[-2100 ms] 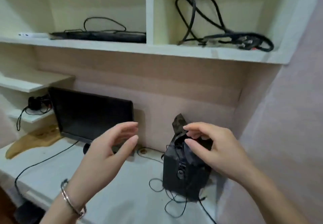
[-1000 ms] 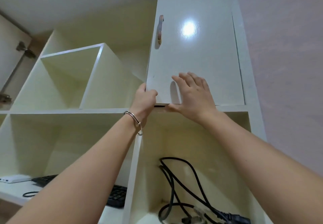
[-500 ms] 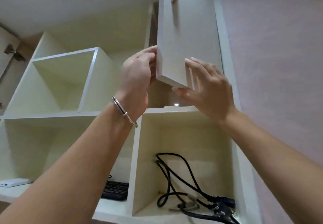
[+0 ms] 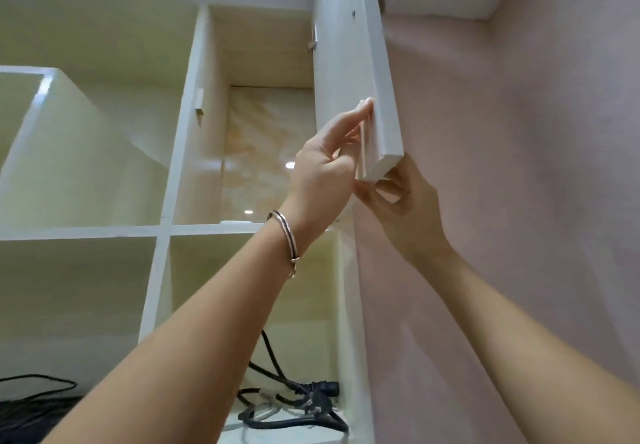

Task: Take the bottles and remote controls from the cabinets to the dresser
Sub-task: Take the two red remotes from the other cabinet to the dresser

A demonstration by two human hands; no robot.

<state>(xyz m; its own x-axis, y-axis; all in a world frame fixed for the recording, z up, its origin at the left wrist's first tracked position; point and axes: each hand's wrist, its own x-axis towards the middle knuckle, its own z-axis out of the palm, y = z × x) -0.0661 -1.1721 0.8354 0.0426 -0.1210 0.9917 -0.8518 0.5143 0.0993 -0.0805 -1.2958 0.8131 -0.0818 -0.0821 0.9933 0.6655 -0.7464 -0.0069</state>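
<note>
A white cabinet door (image 4: 349, 72) stands swung wide open, seen nearly edge-on against the pink wall. My left hand (image 4: 325, 163), with a metal bangle on the wrist, lies flat against the door's inner face near its lower corner. My right hand (image 4: 398, 197) cups that lower corner from below and behind. The opened upper compartment (image 4: 266, 131) shows a glossy marbled back panel and nothing on what I can see of it. No bottle or remote control is in view.
Below the open compartment a cubby holds tangled black power cables (image 4: 294, 405). More black cable lies at the lower left (image 4: 31, 405). Open white cubbies (image 4: 79, 152) fill the left. The pink wall (image 4: 519, 166) runs along the right.
The door has swung from closed to fully open toward the wall. Both hands followed its lower edge, and my view has tilted further up into the upper compartment.
</note>
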